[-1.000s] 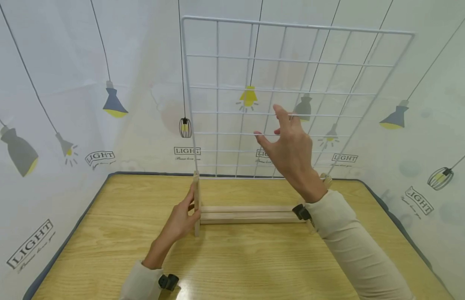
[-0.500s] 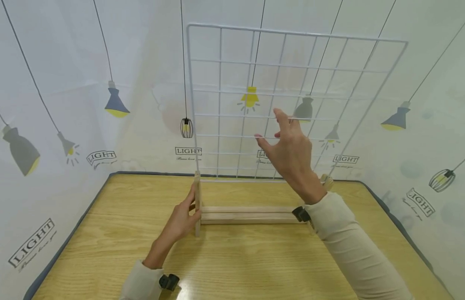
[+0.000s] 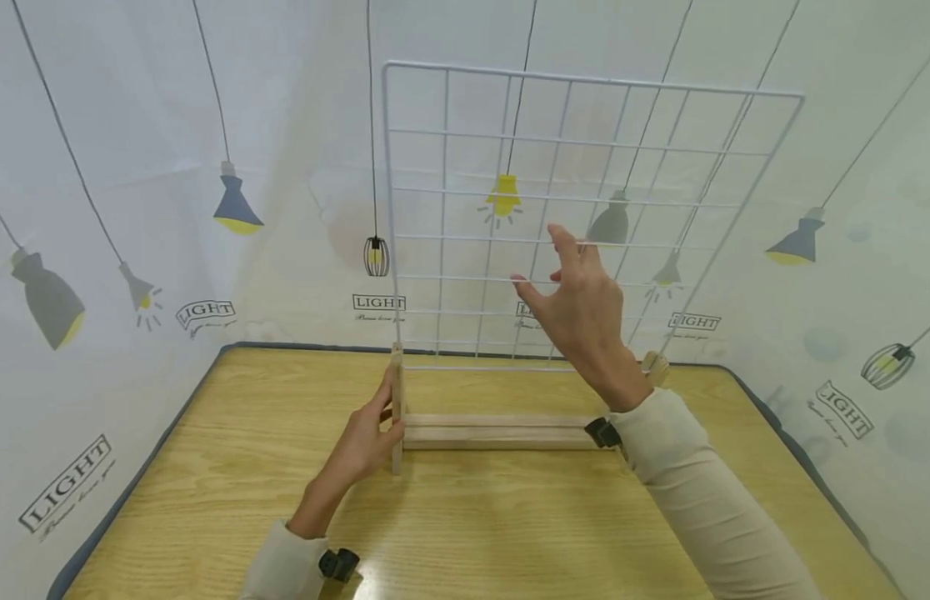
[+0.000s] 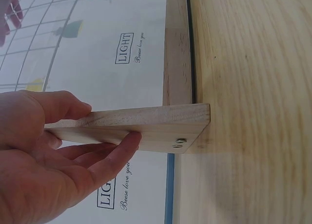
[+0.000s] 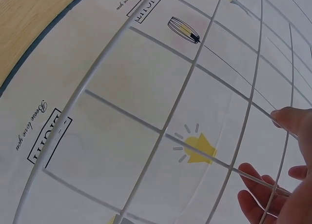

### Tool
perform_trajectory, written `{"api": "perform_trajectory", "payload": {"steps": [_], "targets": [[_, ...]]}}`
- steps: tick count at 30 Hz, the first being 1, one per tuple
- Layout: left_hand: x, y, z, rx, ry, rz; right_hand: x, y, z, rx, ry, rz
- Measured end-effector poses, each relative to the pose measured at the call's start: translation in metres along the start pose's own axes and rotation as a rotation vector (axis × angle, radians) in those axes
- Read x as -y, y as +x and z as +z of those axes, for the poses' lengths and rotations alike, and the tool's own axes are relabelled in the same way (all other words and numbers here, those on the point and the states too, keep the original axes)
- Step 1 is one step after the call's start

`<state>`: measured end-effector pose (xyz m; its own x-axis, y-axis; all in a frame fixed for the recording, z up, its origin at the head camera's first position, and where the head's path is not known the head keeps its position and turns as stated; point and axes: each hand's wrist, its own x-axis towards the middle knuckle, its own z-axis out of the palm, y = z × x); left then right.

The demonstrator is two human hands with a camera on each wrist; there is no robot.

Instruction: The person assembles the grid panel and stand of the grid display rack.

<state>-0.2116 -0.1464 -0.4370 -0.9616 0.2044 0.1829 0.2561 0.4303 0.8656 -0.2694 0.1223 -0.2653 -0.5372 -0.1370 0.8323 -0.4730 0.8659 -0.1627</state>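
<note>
My left hand [image 3: 360,442] grips the upright wooden side board [image 3: 397,387] of a low frame, thumb on one side and fingers on the other. In the left wrist view, metal screw heads [image 4: 180,142] show near the board's lower end. A white wire grid panel [image 3: 592,82] leans backward above the frame. My right hand [image 3: 585,312] holds the panel by its wires, thumb in front and fingers reaching through behind. Pale wooden crossbars [image 3: 502,433] run rightward from the side board. The other side support [image 3: 655,367] is mostly hidden by my right wrist.
The frame stands on a wood-grain table [image 3: 480,517] with a dark edge. Behind and at both sides hangs a white sheet [image 3: 300,125] printed with lamps and words. Its back part lies close behind the panel.
The wire panel has tilted farther back, its top edge sinking and looking narrower. My right hand has moved slightly down with it. The left hand stays on the side board.
</note>
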Motion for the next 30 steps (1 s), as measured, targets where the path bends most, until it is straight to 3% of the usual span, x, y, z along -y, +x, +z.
{"api": "perform_trajectory", "payload": {"steps": [15, 21, 25, 28, 30], "targets": [[0.004, 0.001, -0.001, 0.001, 0.007, 0.012, 0.0, -0.005, 0.005, 0.015, -0.001, 0.011], [0.001, 0.001, -0.005, 0.013, 0.022, -0.022, 0.0, -0.006, 0.007, 0.018, 0.012, 0.017], [-0.009, 0.001, -0.012, 0.018, 0.055, -0.026, -0.001, -0.007, 0.008, 0.019, 0.017, 0.02], [-0.025, 0.005, -0.019, -0.038, 0.075, 0.031, -0.002, -0.007, 0.008, 0.019, 0.015, 0.018], [-0.038, 0.01, -0.024, -0.102, 0.062, 0.102, -0.003, -0.008, 0.008, 0.018, 0.014, 0.016]]}}
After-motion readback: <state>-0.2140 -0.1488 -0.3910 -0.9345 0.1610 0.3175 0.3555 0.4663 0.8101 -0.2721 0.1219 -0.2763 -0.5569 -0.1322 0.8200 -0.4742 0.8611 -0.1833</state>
